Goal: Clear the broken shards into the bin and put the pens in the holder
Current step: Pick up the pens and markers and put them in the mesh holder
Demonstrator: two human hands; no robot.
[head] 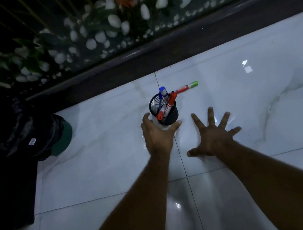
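Observation:
A black mesh pen holder [171, 114] stands upright on the glossy white tiled floor [236, 93]. Inside it are a blue-capped pen [162, 92], two red markers [166, 110] and a marker with a green cap [192, 84] that leans out to the right. My left hand [157, 134] is just in front of the holder, fingers spread around its near side, thumb by its base. My right hand [215, 135] hovers to the right with all fingers splayed, holding nothing. No shards are visible on the floor.
A bin lined with a black plastic bag [18, 132], green rim showing, stands at the left. A dark raised ledge [161, 59] runs along the far side, with a bed of white pebbles and plants [94, 39] behind it.

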